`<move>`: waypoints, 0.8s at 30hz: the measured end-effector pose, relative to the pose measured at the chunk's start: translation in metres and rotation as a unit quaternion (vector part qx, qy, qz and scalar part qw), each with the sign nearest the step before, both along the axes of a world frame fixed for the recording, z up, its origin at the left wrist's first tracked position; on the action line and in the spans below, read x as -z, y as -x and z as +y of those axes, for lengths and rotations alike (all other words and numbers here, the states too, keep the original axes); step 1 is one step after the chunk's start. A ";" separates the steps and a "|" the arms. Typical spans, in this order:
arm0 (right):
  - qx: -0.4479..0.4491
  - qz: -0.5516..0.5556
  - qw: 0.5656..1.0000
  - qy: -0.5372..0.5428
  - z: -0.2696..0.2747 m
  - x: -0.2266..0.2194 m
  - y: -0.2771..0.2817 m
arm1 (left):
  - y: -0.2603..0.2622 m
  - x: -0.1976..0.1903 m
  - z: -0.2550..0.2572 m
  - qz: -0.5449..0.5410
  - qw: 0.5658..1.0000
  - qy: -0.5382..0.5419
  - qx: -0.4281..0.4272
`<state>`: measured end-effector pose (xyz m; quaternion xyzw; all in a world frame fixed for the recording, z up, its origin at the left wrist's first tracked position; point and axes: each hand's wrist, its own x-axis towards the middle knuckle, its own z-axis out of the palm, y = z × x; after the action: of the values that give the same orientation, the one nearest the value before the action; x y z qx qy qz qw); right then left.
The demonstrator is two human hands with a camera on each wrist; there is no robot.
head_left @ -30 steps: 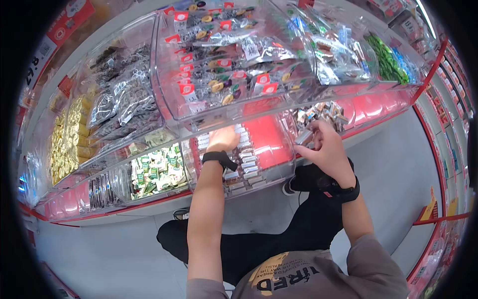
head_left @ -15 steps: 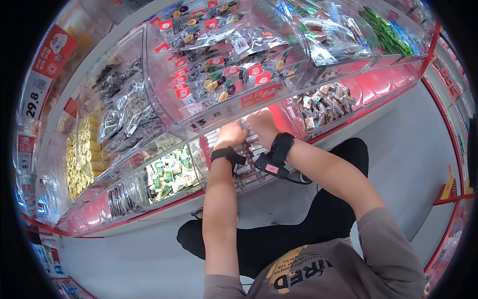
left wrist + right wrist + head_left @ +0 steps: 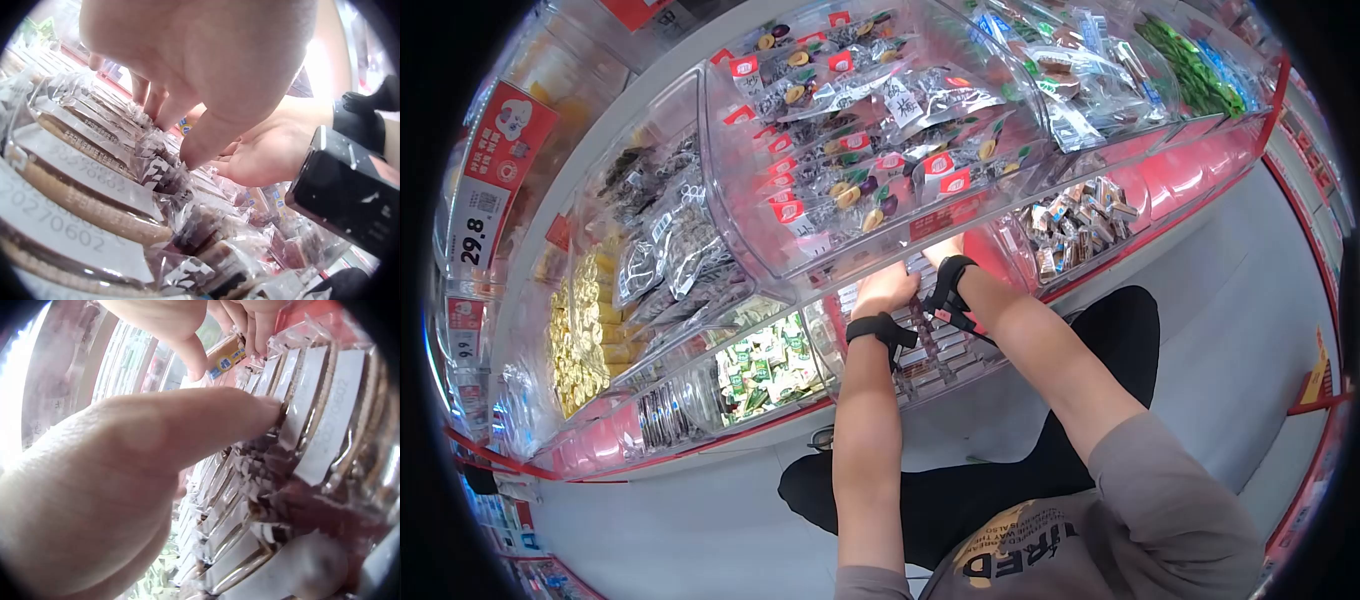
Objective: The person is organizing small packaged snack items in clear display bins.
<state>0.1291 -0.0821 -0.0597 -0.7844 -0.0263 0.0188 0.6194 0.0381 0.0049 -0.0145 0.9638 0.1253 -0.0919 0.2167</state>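
My left hand [image 3: 888, 288] reaches into a clear bin on the lower shelf. In the left wrist view its extended fingers and thumb touch a row of individually wrapped biscuits [image 3: 94, 187], brown with white date labels. Beyond it is my right hand [image 3: 272, 150], its wrist strapped with a black camera. The right wrist view has my right hand [image 3: 181, 319] at the top, thumb and fingers at the ends of a wrapped biscuit [image 3: 226, 357] with a blue and yellow mark. In the head view the upper bin hides those fingertips.
An upper bin of plum packs [image 3: 880, 150] overhangs both hands. Left of the biscuit bin lie green-and-white wrapped sweets [image 3: 770, 360]; to its right are small brown-and-silver packets [image 3: 1080, 225]. Clear dividers and a front wall [image 3: 960, 375] edge the bin.
My right hand has moved left from above the brown-and-silver packets into the biscuit bin, beside the left hand. The left hand stays in the bin, and the head view has shifted slightly.
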 end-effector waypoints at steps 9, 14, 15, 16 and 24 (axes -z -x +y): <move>-0.044 -0.020 0.993 0.104 0.012 0.025 -0.008 | -0.002 0.006 0.001 -0.021 1.000 0.008 0.000; -0.043 -0.003 0.987 0.155 0.007 0.011 -0.009 | -0.001 -0.003 -0.003 -0.008 1.000 -0.002 0.004; -0.042 -0.024 0.985 0.167 0.008 0.010 -0.009 | -0.002 -0.001 -0.002 -0.007 1.000 -0.009 0.003; -0.076 -0.014 0.979 0.189 0.007 0.009 -0.010 | -0.003 0.001 -0.001 -0.007 1.000 -0.018 0.010; -0.114 0.012 0.960 0.256 0.006 -0.007 -0.005 | -0.004 0.000 -0.002 0.006 0.999 -0.035 0.011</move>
<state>0.1342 -0.0761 -0.0522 -0.9081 -0.1025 0.1050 0.3923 0.0416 0.0028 -0.0142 0.9715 0.1193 -0.0960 0.1810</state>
